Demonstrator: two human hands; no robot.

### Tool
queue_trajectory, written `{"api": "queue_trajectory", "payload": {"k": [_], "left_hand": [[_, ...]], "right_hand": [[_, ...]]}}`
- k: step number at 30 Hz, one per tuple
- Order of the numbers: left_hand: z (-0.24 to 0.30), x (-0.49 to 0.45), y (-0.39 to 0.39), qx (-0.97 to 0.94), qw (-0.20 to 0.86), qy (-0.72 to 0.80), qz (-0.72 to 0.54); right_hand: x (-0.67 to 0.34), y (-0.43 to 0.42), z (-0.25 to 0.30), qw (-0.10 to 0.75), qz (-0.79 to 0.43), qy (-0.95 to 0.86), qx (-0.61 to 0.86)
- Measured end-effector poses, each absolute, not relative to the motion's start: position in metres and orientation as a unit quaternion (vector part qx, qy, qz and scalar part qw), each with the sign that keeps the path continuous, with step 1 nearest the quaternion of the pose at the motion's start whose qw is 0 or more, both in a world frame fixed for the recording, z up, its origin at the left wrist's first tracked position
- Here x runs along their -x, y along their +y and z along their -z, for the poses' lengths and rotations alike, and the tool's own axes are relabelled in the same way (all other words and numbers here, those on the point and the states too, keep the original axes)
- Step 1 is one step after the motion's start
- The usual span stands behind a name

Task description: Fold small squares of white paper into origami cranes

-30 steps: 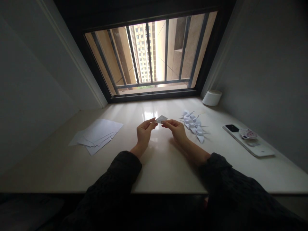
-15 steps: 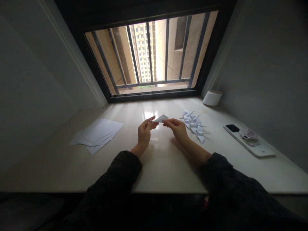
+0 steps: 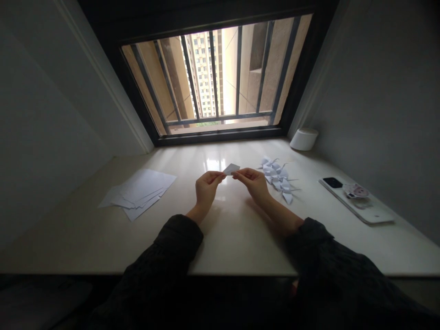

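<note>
Vs a moment ago, the L hand (image 3: 206, 190) has levelled off, its fingers no longer angled up but reaching nearly flat toward the R hand (image 3: 253, 182), so both now meet the paper at about the same height. L hand: fingers closed together, pinching one end of a small white folded triangular paper piece (image 3: 231, 168). R hand: thumb & index pinch the other end, other fingers curled, not spread. The piece is held in the air between the fingertips, above the polished beige stone counter (image 3: 237, 247). To the L, a loose stack of white paper sheets (image 3: 142, 190) lies on the counter. To the R, a cluster of white folded paper cranes (image 3: 278, 178), then a white smartphone w/ a round pink-and-white sticker grip (image 3: 355, 190) lying back up, & a white cylindrical container (image 3: 304, 139) by the wall.
</note>
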State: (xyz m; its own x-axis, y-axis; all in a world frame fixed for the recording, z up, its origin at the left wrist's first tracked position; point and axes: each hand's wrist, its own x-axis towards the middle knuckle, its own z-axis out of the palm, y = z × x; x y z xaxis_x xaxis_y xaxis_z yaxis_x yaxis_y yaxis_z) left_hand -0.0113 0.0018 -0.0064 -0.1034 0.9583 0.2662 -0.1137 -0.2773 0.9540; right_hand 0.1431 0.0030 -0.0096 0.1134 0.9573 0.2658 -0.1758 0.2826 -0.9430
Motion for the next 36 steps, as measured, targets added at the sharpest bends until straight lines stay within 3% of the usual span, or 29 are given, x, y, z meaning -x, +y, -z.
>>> {"api": "queue_trajectory", "payload": {"k": [27, 36], "left_hand": [[0.0121, 0.0135, 0.005, -0.458, 0.555, 0.387, -0.577], [0.0094, 0.0118, 0.0033, -0.469, 0.544, 0.387, -0.578]], "right_hand": [[-0.1502, 0.0052, 0.0101, 0.615, -0.413, -0.517, 0.43], [-0.15, 0.0076, 0.0129, 0.621, -0.436, -0.492, 0.427]]}}
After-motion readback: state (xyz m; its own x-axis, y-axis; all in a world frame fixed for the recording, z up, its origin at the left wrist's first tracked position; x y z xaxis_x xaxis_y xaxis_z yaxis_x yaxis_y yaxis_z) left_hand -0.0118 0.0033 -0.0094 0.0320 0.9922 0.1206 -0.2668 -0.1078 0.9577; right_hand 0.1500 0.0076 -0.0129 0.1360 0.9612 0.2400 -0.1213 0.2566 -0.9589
